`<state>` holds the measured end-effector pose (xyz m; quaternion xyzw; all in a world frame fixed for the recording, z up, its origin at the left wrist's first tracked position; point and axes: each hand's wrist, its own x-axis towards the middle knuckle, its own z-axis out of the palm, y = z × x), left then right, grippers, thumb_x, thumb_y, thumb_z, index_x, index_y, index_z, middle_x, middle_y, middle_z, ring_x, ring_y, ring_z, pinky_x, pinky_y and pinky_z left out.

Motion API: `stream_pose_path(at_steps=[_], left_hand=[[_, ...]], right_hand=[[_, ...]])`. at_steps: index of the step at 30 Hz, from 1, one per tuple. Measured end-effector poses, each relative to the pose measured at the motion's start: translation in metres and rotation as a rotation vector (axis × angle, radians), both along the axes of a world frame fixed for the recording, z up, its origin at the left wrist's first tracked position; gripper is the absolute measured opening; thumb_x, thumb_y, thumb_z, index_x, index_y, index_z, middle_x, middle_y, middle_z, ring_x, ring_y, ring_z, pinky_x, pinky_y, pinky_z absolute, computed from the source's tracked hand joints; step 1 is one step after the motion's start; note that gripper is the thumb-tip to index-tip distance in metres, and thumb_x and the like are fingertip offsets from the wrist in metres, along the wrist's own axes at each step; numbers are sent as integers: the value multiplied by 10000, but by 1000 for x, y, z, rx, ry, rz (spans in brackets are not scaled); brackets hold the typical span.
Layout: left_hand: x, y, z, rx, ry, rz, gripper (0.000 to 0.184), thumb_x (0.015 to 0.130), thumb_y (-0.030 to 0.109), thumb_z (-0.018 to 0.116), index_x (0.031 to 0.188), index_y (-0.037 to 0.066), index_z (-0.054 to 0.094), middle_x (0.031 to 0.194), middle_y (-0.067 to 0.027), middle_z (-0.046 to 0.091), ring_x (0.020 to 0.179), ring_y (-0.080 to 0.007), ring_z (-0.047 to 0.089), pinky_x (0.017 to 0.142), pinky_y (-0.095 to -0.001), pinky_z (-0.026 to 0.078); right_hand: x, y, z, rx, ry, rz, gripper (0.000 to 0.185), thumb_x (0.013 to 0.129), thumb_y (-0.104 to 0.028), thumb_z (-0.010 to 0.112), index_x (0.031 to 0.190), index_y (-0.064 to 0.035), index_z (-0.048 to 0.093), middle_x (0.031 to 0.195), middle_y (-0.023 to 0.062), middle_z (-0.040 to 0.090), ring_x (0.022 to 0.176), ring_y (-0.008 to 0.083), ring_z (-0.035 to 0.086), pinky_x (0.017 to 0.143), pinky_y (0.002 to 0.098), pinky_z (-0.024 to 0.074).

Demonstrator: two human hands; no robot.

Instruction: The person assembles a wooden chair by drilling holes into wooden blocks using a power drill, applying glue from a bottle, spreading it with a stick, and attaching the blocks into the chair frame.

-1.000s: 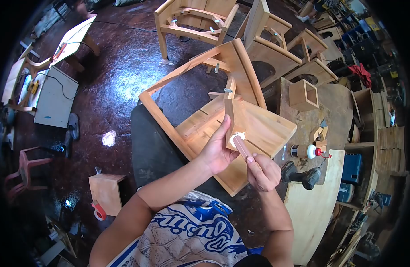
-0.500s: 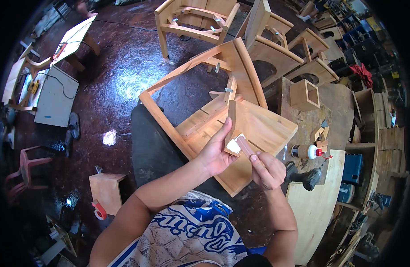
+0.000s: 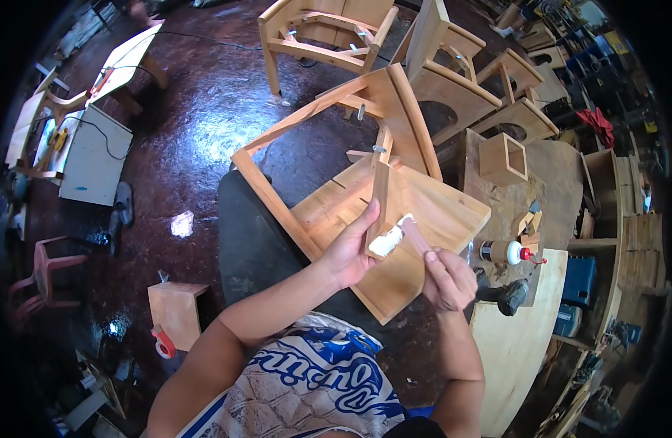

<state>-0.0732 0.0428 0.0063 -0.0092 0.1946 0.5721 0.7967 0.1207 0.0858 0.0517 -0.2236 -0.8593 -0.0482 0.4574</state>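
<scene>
Floor (image 3: 182,153) spreads left of the chair frame (image 3: 336,204); above it our left hand (image 3: 352,253) grips a block (image 3: 379,201) white-smeared to its edge, our right hand (image 3: 449,281) a stick (image 3: 416,236).

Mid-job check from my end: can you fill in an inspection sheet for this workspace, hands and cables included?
Surface: dark support under the wooden frame; brown bench at right.
Job's things: wooden piece with white paste on its near end; flat stick, tip at the paste.
Clutter: red-capped bottle, wood scraps, open box and dark power tool at right, the tool partly hidden.
Grippers: bare hands; left hand grips the piece, right hand the stick.
Cables: dark cable at upper left; nothing seen at the hands.
Surroundings: wooden chair ahead, pink plastic chair at left, shiny dark floor.
</scene>
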Motion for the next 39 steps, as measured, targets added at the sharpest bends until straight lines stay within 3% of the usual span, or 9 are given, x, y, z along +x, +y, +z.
stream_pose_path(at_steps=[3, 4, 6, 10, 12, 18, 25, 31, 39], left_hand=[[1, 1, -21, 62, 238, 19, 556, 964, 490, 581, 1335, 79, 542, 1170, -40, 658, 1033, -134, 644, 868, -292, 537], [-1, -1, -24, 63, 237, 18, 556, 964, 490, 581, 1335, 79, 542, 1170, -40, 658, 1033, -134, 644, 868, -292, 537], [-10, -6, -29, 368, 742, 64, 491, 915, 400, 696, 1220, 21, 628, 1091, -44, 636, 1012, -119, 609, 860, -287, 495], [-14, -16, -37, 420, 799, -9, 530, 873, 350, 756, 1221, -25, 615, 1111, -54, 600, 1008, -127, 594, 860, -281, 497], [-11, -21, -42, 446, 792, -13, 539, 843, 365, 784, 1190, -19, 633, 1119, -57, 580, 1004, -135, 594, 842, -281, 506], [-13, -27, -39, 515, 982, 15, 565, 803, 433, 796, 1149, 7, 667, 1070, -71, 600, 1001, -176, 605, 854, -303, 504], [-17, -25, -40, 527, 1048, 5, 577, 801, 445, 794, 1154, 6, 670, 1081, -77, 610, 1014, -178, 607, 862, -307, 503], [-18, -25, -45, 444, 888, 27, 570, 804, 425, 799, 1151, -8, 669, 1092, -77, 611, 1000, -166, 606, 857, -300, 500], [-12, -23, -39, 534, 1046, -17, 578, 786, 415, 817, 1166, 6, 669, 1111, -79, 603, 1011, -161, 596, 869, -303, 497]], right_hand=[[3, 3, 6, -91, 155, -66, 185, 724, 91, 763, 887, 16, 719, 774, 144, 684, 677, 243, 683, 586, 290, 543], [4, 4, 11, -153, 173, -68, 200, 763, 127, 717, 945, 43, 710, 813, 191, 693, 678, 246, 676, 613, 297, 530], [3, 5, 20, -240, 208, -79, 193, 769, 124, 715, 944, 41, 714, 818, 190, 695, 683, 245, 677, 617, 296, 530], [-9, 6, 30, -289, 216, -27, 181, 763, 112, 735, 930, 43, 719, 808, 175, 703, 693, 240, 679, 628, 287, 528], [-17, 7, 30, -272, 163, 24, 209, 711, 95, 783, 897, 32, 713, 801, 151, 704, 686, 248, 689, 639, 288, 545], [-28, 10, 25, -315, 170, 44, 196, 721, 86, 781, 894, 23, 714, 805, 140, 704, 689, 242, 693, 626, 287, 543], [-24, 4, 20, -312, 99, 115, 199, 708, 90, 772, 885, 20, 716, 814, 134, 703, 698, 246, 696, 627, 287, 547], [-5, -6, 15, -323, 148, 52, 198, 700, 100, 766, 876, 27, 712, 791, 143, 701, 681, 252, 691, 619, 298, 551], [-15, 1, 15, -271, 138, 100, 225, 676, 97, 783, 879, 23, 721, 795, 136, 697, 690, 251, 696, 616, 296, 555]])
